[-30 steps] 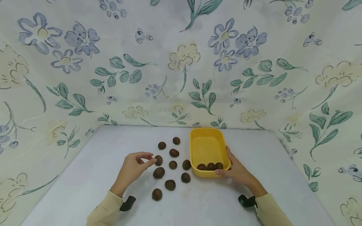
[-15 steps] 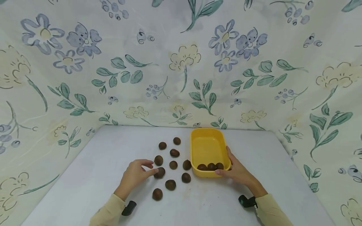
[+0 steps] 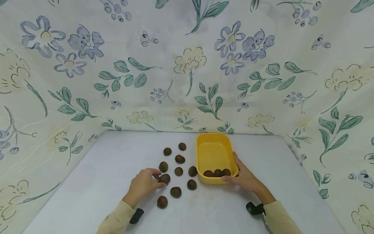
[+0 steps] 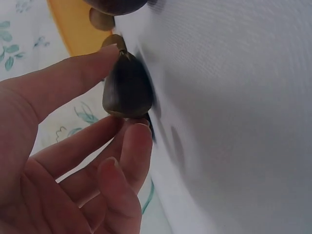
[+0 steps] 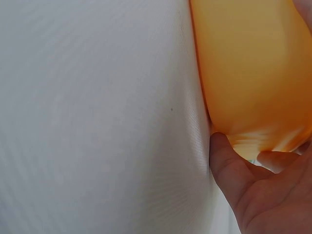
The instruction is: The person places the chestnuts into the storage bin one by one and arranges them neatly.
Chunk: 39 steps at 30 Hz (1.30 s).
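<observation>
Between the thumb and fingers of my left hand (image 3: 142,186) is a brown chestnut (image 3: 165,179), pinched at its sides. The left wrist view shows that chestnut (image 4: 127,90) up close, thumb at its pointed tip and fingers at its broad base. My right hand (image 3: 247,178) holds the near right corner of a yellow plastic tub (image 3: 214,151), thumb over the front rim. In the right wrist view the fingers rest against the outer wall of the tub (image 5: 253,73). Inside the tub, three chestnuts (image 3: 217,173) lie along its near end.
Several loose chestnuts (image 3: 179,171) are scattered on the white table (image 3: 210,208), left of the tub. One of them (image 3: 193,171) lies right beside the tub's left wall. A floral cloth (image 3: 187,104) hangs behind the table and at both sides.
My left hand has come toward me and slightly right, from beside a farther chestnut to this one, and its fingers have closed on it. The right hand and tub stay put.
</observation>
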Each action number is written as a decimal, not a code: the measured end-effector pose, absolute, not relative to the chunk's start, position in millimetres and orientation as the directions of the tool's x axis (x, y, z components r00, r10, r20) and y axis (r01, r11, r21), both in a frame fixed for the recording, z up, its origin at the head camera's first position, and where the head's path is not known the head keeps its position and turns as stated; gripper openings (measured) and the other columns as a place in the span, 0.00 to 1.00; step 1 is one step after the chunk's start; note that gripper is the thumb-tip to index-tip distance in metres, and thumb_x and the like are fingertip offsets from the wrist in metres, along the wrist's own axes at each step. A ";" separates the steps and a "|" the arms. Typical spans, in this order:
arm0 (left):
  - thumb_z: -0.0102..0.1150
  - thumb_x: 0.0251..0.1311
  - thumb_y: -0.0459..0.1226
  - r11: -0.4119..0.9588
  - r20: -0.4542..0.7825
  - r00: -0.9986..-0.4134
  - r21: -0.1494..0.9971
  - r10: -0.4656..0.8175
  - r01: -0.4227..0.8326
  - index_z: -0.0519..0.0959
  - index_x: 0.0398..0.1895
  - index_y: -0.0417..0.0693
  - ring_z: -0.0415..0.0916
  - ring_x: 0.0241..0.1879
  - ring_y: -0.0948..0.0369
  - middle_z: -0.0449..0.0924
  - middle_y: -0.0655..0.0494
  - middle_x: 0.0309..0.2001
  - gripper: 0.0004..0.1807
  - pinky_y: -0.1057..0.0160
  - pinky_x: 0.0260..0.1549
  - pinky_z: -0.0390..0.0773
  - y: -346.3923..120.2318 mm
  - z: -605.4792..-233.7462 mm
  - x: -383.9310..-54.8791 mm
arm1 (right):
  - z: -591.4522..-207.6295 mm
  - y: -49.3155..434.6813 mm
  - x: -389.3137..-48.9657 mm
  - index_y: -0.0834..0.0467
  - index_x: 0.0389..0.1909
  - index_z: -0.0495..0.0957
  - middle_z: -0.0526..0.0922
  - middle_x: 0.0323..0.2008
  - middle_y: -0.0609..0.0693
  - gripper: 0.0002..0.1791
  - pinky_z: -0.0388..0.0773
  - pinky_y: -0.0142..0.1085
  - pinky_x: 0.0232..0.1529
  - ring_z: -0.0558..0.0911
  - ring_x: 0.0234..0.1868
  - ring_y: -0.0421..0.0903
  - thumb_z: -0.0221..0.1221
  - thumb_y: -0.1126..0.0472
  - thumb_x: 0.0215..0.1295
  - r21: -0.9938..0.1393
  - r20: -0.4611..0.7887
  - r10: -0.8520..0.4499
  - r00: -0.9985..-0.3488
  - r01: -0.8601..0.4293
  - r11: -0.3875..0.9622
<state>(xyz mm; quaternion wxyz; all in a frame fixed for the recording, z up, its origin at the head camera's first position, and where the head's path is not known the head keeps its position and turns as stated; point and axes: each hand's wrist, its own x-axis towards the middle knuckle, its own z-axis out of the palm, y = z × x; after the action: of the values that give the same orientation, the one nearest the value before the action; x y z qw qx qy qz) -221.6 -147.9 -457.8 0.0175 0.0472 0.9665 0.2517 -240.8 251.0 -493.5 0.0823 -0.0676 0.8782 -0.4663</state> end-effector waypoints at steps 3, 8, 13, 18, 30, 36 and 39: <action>0.82 0.46 0.46 0.877 -0.019 -0.995 0.474 0.103 0.081 0.87 0.46 0.46 0.81 0.38 0.58 0.87 0.54 0.40 0.24 0.53 0.35 0.81 -146.0 -459.1 -222.0 | -494.6 251.2 -240.9 0.51 0.85 0.32 0.42 0.85 0.57 0.71 0.59 0.61 0.77 0.55 0.83 0.61 0.74 0.39 0.54 -0.834 -0.081 -0.199 -0.977 -0.043 0.551; 0.82 0.45 0.44 0.883 -0.001 -0.994 0.459 0.113 0.100 0.87 0.44 0.44 0.80 0.34 0.60 0.86 0.53 0.37 0.24 0.56 0.31 0.79 -142.0 -460.4 -222.7 | -494.9 251.7 -240.9 0.50 0.85 0.32 0.42 0.85 0.57 0.71 0.61 0.61 0.76 0.56 0.82 0.61 0.74 0.39 0.54 -0.831 -0.080 -0.201 -0.976 -0.046 0.554; 0.82 0.46 0.43 0.887 0.027 -0.991 0.444 0.130 0.129 0.86 0.43 0.41 0.77 0.29 0.61 0.85 0.54 0.33 0.23 0.59 0.26 0.76 -138.3 -458.7 -223.4 | -496.1 252.4 -241.7 0.50 0.85 0.32 0.42 0.85 0.57 0.71 0.61 0.61 0.76 0.57 0.82 0.61 0.74 0.39 0.54 -0.834 -0.070 -0.206 -0.976 -0.056 0.548; 0.81 0.47 0.42 0.889 0.019 -0.993 0.444 0.115 0.112 0.85 0.44 0.40 0.76 0.29 0.61 0.84 0.54 0.32 0.23 0.60 0.26 0.75 -137.9 -461.0 -224.9 | -497.1 252.2 -241.9 0.50 0.85 0.32 0.42 0.85 0.57 0.72 0.61 0.61 0.76 0.57 0.82 0.61 0.74 0.38 0.54 -0.838 -0.068 -0.211 -0.975 -0.059 0.542; 0.79 0.47 0.43 0.841 0.020 -0.995 0.534 0.098 0.093 0.87 0.39 0.45 0.76 0.30 0.62 0.85 0.57 0.31 0.17 0.62 0.29 0.74 -147.1 -460.4 -227.8 | -496.0 251.9 -241.4 0.49 0.85 0.31 0.41 0.85 0.57 0.72 0.59 0.61 0.77 0.57 0.81 0.60 0.74 0.38 0.54 -0.837 -0.078 -0.207 -0.975 -0.048 0.545; 0.77 0.52 0.43 0.800 0.072 -0.990 0.583 0.119 0.138 0.88 0.39 0.47 0.74 0.30 0.63 0.86 0.59 0.32 0.14 0.65 0.28 0.73 -153.0 -455.5 -230.6 | -495.6 252.2 -241.1 0.49 0.84 0.31 0.42 0.85 0.58 0.72 0.60 0.62 0.76 0.58 0.81 0.61 0.73 0.38 0.54 -0.828 -0.073 -0.205 -0.976 -0.055 0.558; 0.76 0.54 0.45 0.786 0.093 -0.988 0.600 0.121 0.152 0.88 0.42 0.46 0.73 0.30 0.63 0.86 0.59 0.33 0.16 0.67 0.26 0.71 -153.3 -450.5 -230.6 | -496.1 252.2 -241.3 0.49 0.84 0.31 0.42 0.85 0.58 0.72 0.60 0.61 0.76 0.57 0.81 0.61 0.73 0.38 0.54 -0.829 -0.076 -0.203 -0.976 -0.051 0.556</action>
<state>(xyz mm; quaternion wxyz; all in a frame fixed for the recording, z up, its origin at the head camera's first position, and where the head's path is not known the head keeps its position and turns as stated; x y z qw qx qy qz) -230.6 -153.3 -450.5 -0.0250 0.0723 0.9445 0.3194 -241.3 252.2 -496.1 0.0814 -0.0722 0.8783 -0.4655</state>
